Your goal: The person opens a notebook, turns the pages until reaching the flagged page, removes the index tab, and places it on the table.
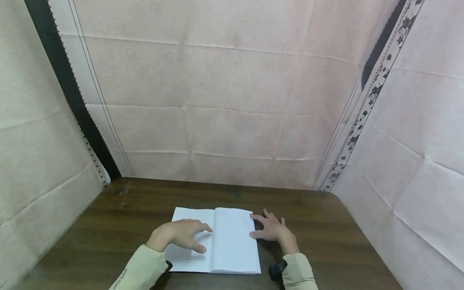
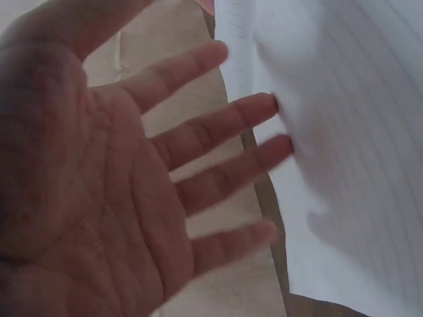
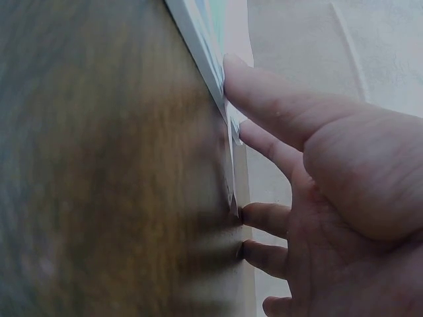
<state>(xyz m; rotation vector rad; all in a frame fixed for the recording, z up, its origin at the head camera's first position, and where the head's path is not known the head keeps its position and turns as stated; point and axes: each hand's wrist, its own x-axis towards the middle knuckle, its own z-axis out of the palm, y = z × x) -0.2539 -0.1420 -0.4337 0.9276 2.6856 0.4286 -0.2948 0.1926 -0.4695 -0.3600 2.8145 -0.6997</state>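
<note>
An open notebook with white ruled pages lies on the brown wooden table, its fold running away from the person. My left hand is over the left page, thumb and fingers spread apart. In the left wrist view, the palm shows and two middle fingertips meet the ruled page. At the notebook's right edge is my right hand, fingers spread. Its thumb and index fingertip lie right at the page edge, while the other fingers reach down to the tabletop beside it.
The wooden table extends around the notebook, with pale patterned cloth hanging behind and at both sides. Light sleeves cover the forearms, and a dark strap device is on the right wrist.
</note>
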